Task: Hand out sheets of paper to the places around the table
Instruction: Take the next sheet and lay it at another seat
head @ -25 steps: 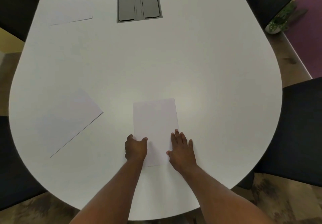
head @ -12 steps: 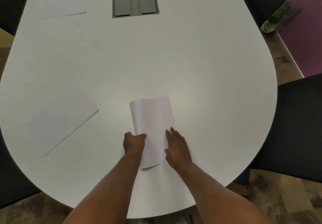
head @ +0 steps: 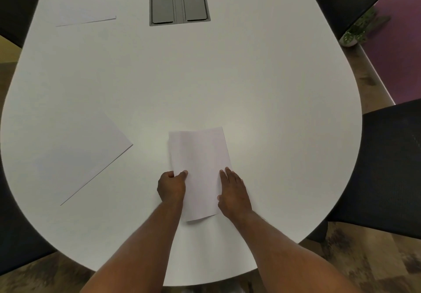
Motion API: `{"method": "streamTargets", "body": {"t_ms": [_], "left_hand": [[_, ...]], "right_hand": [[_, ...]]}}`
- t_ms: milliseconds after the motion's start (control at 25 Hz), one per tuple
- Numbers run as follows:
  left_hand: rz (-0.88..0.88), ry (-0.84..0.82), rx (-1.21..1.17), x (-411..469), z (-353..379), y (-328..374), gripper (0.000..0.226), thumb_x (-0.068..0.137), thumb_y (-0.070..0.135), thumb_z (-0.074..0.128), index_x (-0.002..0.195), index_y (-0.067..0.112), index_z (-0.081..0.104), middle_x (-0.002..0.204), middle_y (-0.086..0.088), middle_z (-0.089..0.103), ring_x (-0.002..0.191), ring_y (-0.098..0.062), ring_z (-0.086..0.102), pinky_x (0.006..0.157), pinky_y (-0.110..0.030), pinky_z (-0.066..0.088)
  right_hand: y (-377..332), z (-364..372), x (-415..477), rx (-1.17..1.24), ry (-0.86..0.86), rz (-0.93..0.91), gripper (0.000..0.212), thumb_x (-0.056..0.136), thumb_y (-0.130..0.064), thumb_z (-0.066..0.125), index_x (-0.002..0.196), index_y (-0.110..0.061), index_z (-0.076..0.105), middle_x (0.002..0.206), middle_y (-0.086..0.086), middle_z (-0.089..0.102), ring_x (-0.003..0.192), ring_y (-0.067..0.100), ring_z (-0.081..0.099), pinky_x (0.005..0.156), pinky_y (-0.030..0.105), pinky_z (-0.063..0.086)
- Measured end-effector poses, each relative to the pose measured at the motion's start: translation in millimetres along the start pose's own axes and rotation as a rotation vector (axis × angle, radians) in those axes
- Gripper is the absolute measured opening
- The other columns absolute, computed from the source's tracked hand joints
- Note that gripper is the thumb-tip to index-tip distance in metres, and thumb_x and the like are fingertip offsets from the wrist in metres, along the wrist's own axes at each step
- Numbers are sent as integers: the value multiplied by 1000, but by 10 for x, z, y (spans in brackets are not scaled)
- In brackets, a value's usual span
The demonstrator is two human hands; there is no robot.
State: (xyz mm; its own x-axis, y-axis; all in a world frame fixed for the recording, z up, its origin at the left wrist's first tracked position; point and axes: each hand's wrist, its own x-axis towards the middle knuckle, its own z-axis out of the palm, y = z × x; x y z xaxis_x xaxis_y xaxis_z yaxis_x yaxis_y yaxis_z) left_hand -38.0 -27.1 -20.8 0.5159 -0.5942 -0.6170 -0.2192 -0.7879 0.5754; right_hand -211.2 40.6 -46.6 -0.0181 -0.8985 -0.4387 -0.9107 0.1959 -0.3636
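White table [head: 250, 76], paper [head: 200, 167] lengthwise front-to-back between left hand [head: 170, 188] and right hand [head: 232, 190]

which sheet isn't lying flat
The middle sheet: its left edge curls up where the left hand pinches it, and the right hand rests on its right edge. The angled sheet and far sheet lie flat.

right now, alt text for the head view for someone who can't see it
On a white table, the left hand pinches the left edge of a paper sheet while the right hand lies flat at its right edge. Two more sheets lie further left.
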Motion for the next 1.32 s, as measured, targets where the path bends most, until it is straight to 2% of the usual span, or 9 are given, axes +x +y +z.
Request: {"method": "streamTargets", "body": {"t_ms": [120,240,440,600,680,840,1000,1200,1320], "left_hand": [[23,71,-5,19,-79,-8,30,81,29,81,102,12,69,104,-6,71,88,-24,63,78,-28,43],[45,73,39,43,-119,-23,19,82,28,79,92,13,73,93,-6,74,87,-27,67,75,-28,44],[64,103,116,52,-158,-66,23,89,32,72,104,16,78,103,-7,76,93,-30,68,82,-31,49],[82,126,151,49,-276,-75,21,90,36,69,103,22,79,103,-5,76,97,-31,68,94,-44,53],[100,112,105,24,-351,-65,22,89,36,71,103,21,79,104,-4,77,95,-29,68,93,-41,53],[183,-12,-108,-105,-537,33,22,88,30,74,103,14,79,100,-3,77,91,-23,67,86,-30,50],[281,-161,-221,-247,-764,242,4,88,25,75,89,21,76,90,1,76,92,-25,72,92,-39,56],[453,-337,-282,-421,-1117,493,8,90,18,73,94,14,79,90,-3,79,86,-23,74,87,-40,59],[541,-374,-307,-499,-1333,610,6,89,15,74,92,14,79,89,-2,80,81,-17,74,80,-34,59]], "right_hand": [[-20,-6,6,1,16,11,81,93,-19,58,160,-15,12,169,6,8,154,23,11,125,40,14],[-26,-16,17,6,15,25,82,92,-20,59,160,-14,12,168,6,10,154,21,12,124,39,15],[-31,-22,21,75,46,83,82,92,-21,59,160,-14,14,168,6,13,152,22,18,123,35,21],[-42,-69,12,117,76,139,80,93,-24,59,160,-14,15,167,5,15,151,22,21,120,34,24],[-78,-130,4,157,98,166,78,94,-23,59,159,-14,17,166,5,17,150,22,22,119,33,27],[-237,-369,-31,264,163,213,70,98,-19,55,158,-14,20,164,5,25,148,23,28,114,34,32],[-379,-672,-66,412,161,265,67,98,-18,51,158,-17,21,159,5,34,143,26,37,112,38,35],[-664,-943,-127,665,168,275,66,98,-13,49,159,-19,24,158,4,40,143,23,42,115,35,34],[-835,-1059,-158,824,244,287,58,95,-9,54,151,-19,38,140,6,59,124,25,58,99,32,46]]}}
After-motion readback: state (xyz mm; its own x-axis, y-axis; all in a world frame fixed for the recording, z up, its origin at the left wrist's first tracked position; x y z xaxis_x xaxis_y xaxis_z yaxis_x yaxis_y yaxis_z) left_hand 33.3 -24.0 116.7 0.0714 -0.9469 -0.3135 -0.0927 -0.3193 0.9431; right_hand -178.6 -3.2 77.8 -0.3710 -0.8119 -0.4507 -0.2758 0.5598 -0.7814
